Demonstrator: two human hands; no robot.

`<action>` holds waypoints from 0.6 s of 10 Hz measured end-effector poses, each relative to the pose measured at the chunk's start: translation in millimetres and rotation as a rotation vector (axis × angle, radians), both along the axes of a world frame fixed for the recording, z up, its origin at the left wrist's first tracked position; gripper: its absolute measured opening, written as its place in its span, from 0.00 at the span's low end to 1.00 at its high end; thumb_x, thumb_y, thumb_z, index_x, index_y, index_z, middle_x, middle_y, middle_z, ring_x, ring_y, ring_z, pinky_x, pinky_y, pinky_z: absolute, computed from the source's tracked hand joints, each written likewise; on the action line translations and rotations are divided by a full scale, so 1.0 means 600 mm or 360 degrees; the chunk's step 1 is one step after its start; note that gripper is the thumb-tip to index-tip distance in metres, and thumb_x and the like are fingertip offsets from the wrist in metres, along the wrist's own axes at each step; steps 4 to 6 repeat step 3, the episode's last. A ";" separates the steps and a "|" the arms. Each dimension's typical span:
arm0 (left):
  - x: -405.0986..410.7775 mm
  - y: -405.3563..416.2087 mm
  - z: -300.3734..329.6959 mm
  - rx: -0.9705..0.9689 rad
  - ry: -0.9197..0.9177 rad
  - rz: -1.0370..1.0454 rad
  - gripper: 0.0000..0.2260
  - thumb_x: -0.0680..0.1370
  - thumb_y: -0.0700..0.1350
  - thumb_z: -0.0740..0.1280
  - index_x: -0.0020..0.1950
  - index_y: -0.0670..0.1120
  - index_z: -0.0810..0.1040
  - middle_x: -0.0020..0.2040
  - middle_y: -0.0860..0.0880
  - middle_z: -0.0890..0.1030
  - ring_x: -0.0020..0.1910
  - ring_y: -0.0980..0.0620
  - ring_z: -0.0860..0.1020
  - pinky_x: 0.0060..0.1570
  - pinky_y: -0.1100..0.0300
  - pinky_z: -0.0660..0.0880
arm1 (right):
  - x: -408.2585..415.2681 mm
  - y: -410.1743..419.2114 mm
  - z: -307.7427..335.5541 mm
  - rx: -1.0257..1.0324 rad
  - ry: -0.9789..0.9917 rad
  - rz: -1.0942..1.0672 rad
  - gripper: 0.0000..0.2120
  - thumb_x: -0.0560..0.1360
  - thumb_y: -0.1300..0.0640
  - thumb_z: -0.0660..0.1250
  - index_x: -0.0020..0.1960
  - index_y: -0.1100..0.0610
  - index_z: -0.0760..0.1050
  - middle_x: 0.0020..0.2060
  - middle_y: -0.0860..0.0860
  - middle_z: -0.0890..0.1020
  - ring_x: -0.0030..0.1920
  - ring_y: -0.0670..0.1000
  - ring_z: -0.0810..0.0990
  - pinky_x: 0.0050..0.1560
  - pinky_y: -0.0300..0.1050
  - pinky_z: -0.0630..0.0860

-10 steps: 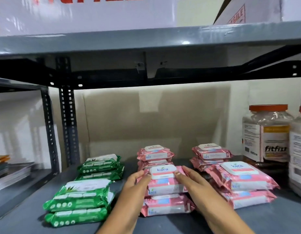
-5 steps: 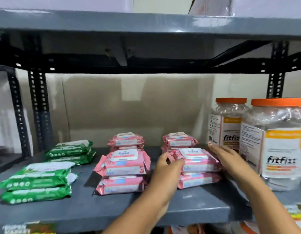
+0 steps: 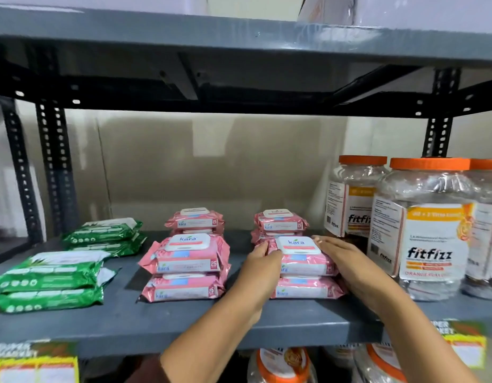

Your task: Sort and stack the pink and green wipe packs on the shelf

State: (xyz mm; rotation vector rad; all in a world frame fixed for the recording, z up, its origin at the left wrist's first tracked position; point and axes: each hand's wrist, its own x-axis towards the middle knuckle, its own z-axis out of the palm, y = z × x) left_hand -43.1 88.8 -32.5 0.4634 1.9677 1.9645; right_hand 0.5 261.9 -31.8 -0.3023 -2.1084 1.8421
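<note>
On the grey shelf (image 3: 123,322) stand four pink stacks and two green stacks of wipe packs. The front right pink stack (image 3: 305,288) has a top pink pack (image 3: 303,254) that my left hand (image 3: 260,265) presses from its left side and my right hand (image 3: 341,261) from its right side. The front middle pink stack (image 3: 185,268) stands free to the left. Two more pink stacks (image 3: 194,221) (image 3: 280,222) stand behind. The green stacks are at the left, one in front (image 3: 48,280) and one behind (image 3: 104,236).
Clear jars with orange lids (image 3: 424,225) (image 3: 352,194) stand close to the right of my right hand. An upper shelf (image 3: 239,37) hangs overhead, and black uprights (image 3: 54,167) (image 3: 438,117) frame the bay. More jars (image 3: 280,366) sit on the level below.
A second ago both hands held the middle front pink stack. They moved right onto the right front stack, and both hands now press closer on its top pack. The view has pulled back.
</note>
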 end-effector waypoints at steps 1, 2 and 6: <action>0.010 0.006 -0.005 -0.0186 0.0184 0.0122 0.12 0.74 0.52 0.62 0.55 0.61 0.78 0.71 0.47 0.73 0.61 0.46 0.80 0.62 0.48 0.77 | 0.009 -0.008 0.008 0.0163 -0.0058 -0.0094 0.10 0.82 0.52 0.60 0.56 0.52 0.80 0.39 0.46 0.89 0.42 0.48 0.88 0.48 0.46 0.80; 0.053 -0.009 -0.007 -0.0341 0.0435 0.0169 0.28 0.80 0.50 0.61 0.79 0.53 0.58 0.82 0.52 0.46 0.78 0.48 0.59 0.75 0.55 0.58 | 0.033 -0.033 0.018 0.0555 -0.0111 -0.0372 0.15 0.82 0.48 0.58 0.64 0.52 0.77 0.50 0.47 0.86 0.52 0.49 0.83 0.51 0.45 0.76; 0.082 -0.058 -0.009 -0.0153 0.0856 0.0230 0.31 0.82 0.48 0.61 0.81 0.54 0.49 0.80 0.61 0.48 0.78 0.61 0.51 0.70 0.70 0.48 | 0.051 -0.069 0.023 0.1095 0.0195 -0.0870 0.23 0.82 0.48 0.57 0.73 0.57 0.69 0.70 0.57 0.76 0.70 0.58 0.73 0.67 0.52 0.69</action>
